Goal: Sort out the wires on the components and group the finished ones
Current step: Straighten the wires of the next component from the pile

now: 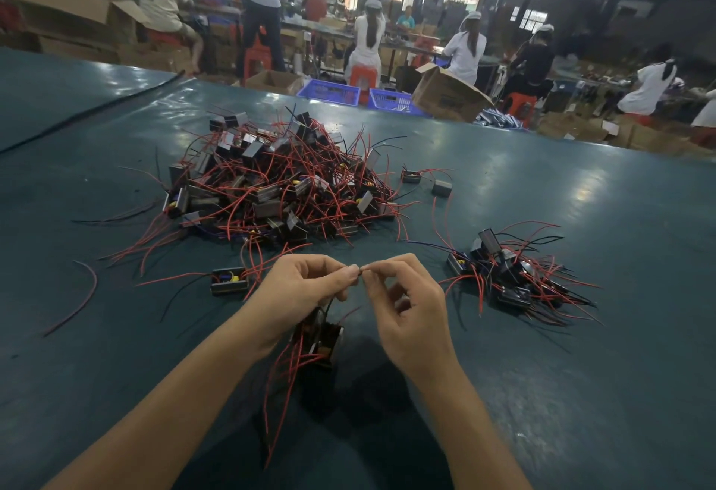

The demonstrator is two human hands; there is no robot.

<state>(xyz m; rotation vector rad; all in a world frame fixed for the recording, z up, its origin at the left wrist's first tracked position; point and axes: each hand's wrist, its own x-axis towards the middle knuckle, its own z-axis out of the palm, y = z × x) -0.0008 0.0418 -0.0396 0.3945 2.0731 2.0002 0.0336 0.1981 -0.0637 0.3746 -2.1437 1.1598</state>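
head view looks down on a dark green table [581,373] where both hands meet near the middle. the left hand [306,288] and the right hand [403,296] have their fingers curled, each pinching the same thin wire end [360,273] between thumb and forefinger, fingertips almost touching. just below the left hand is a small black component [323,342]; its dark leads rise toward the left hand and its red wires trail down toward the near edge. whether it rests on the table or hangs, i cannot tell. beyond the hands lies a large pile [279,179] of black components tangled in red and black wires. a smaller pile [511,276] lies to the right of the right hand, well apart from the large one. a single component [228,281] lies near the left hand, on its left. past the table's far edge stand blue crates [329,92] and an open cardboard box [445,96].
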